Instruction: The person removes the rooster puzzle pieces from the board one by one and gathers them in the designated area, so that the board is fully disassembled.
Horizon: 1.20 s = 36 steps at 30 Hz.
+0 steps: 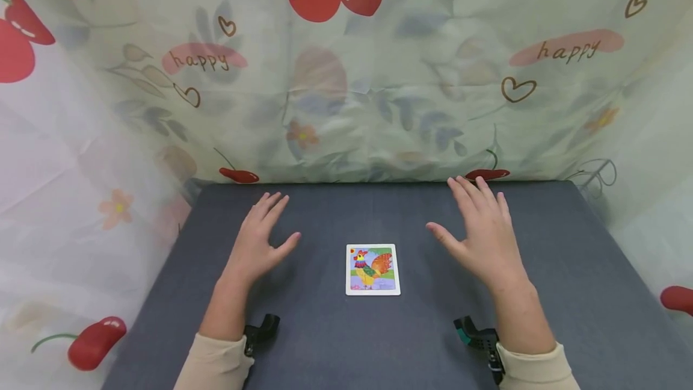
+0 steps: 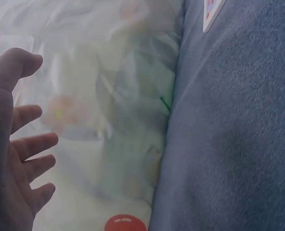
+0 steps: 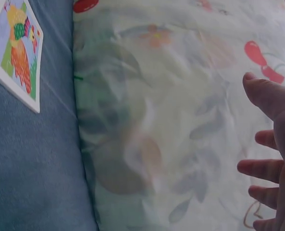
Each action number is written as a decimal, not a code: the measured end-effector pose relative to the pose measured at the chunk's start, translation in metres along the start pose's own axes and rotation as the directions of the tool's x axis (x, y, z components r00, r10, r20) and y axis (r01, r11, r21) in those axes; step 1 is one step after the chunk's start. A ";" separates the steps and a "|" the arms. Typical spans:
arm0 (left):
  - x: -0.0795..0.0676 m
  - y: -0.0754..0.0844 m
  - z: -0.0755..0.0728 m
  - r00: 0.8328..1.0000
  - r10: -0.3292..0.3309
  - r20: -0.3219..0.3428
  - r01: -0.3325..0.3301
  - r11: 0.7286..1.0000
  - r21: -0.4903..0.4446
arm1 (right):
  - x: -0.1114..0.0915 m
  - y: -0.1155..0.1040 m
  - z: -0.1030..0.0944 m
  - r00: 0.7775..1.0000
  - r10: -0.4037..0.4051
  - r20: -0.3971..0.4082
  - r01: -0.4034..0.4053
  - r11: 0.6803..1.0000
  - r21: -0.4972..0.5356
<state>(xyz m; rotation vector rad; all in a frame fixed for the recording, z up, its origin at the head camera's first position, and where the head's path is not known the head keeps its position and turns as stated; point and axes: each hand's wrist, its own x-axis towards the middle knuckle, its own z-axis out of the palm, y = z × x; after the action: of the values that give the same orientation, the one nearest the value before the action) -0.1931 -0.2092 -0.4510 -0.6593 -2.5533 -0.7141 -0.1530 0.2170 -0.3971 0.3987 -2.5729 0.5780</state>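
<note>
A square white-bordered picture tile (image 1: 372, 269) with a colourful rooster lies flat on the dark grey cloth-covered table. My left hand (image 1: 258, 244) hovers to its left, fingers spread and thumb pointing towards it, holding nothing. On the other side my right hand (image 1: 483, 239) is held up likewise, fingers apart and palm bare. Neither hand touches the tile. The right wrist view shows most of the rooster tile (image 3: 18, 53) at upper left; only a corner of the tile (image 2: 211, 13) shows at the top of the left wrist view.
The grey table (image 1: 373, 348) ends at the back against a hanging curtain (image 1: 379, 107) printed with cherries, leaves and the word happy. More of this cloth hangs at the left and right sides. A black wrist camera mount (image 1: 261, 333) sits at the left cuff, another mount (image 1: 479, 342) at the right.
</note>
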 end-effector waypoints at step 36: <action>-0.002 0.031 0.054 0.963 0.040 0.267 -0.010 0.994 -0.113 | -0.002 -0.042 0.057 0.973 -0.168 0.157 0.140 0.975 0.175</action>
<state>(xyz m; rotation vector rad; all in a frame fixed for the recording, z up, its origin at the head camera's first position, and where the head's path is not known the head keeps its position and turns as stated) -0.1880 -0.1561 -0.4829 -0.8771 -2.7592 -0.8109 -0.1571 0.1546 -0.4305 0.7269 -2.6326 0.7280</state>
